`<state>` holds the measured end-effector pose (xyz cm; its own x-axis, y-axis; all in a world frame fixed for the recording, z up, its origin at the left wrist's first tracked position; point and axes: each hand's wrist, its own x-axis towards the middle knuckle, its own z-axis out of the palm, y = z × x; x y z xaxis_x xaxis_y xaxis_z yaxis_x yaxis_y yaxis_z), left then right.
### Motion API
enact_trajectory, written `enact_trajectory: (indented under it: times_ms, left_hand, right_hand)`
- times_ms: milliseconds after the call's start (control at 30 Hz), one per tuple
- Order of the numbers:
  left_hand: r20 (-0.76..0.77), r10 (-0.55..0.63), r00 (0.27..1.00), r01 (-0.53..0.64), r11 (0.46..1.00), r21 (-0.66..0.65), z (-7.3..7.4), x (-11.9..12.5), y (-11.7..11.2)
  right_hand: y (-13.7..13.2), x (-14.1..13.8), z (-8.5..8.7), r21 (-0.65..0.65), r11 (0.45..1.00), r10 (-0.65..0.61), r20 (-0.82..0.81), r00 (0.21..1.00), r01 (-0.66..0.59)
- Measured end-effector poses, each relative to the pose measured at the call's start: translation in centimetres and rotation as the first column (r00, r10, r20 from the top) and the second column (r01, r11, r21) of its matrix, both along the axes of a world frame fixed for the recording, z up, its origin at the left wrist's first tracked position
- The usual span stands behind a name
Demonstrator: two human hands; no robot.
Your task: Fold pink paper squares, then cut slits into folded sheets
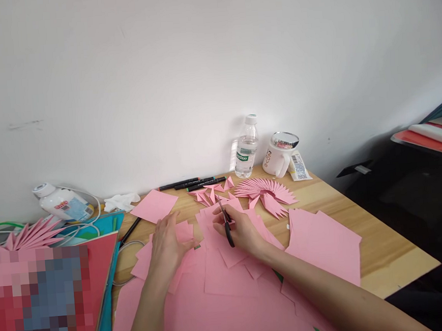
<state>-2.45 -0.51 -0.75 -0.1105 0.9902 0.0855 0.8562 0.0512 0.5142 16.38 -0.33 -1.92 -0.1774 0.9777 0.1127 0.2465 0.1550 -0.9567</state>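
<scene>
My right hand (pixel 238 229) is closed around black-handled scissors (pixel 225 220), whose blades point away from me over a pile of pink paper squares (pixel 230 282). My left hand (pixel 168 243) lies flat with fingers stretched out on the pink sheets just left of the scissors. Beyond the blades are small folded pink triangles (pixel 208 194) and a fan of folded pink pieces (pixel 265 190).
On the wooden table (pixel 384 244) a water bottle (pixel 245 148), a white mug (pixel 279 156) and three black markers (pixel 192 183) stand near the wall. A glue bottle (pixel 61 202), cables and coloured card (pixel 101 256) lie left. A loose pink stack (pixel 324 241) is right.
</scene>
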Motion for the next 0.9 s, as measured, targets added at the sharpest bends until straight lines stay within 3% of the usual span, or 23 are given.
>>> enact_trajectory:
  times_ms: [300,500,633,800,900]
  left_hand:
    - [0.004,-0.050,0.999,0.050,0.993,-0.106,1.4,-0.4,-0.5]
    - [-0.112,-0.199,0.974,0.172,0.963,-0.209,2.1,-0.1,-0.8]
    - [-0.187,-0.234,0.954,0.178,0.945,-0.276,2.6,-0.1,-1.2]
    - [-0.290,-0.288,0.913,0.224,0.946,-0.233,2.1,-0.7,-1.3]
    - [-0.431,-0.246,0.868,0.175,0.964,-0.199,2.0,-0.6,-1.3]
  right_hand:
    - [0.1,0.0,-0.2,0.004,1.000,0.002,0.015,1.000,-0.002]
    - [0.3,0.0,-0.5,-0.001,1.000,0.019,-0.005,1.000,-0.019]
    - [0.4,-0.1,-0.6,-0.014,0.999,0.034,-0.007,0.999,-0.035]
    - [0.4,-0.1,-0.7,-0.019,0.999,0.034,-0.012,0.999,-0.034]
    - [0.4,-0.1,-0.9,-0.018,0.999,0.026,-0.030,0.999,-0.027]
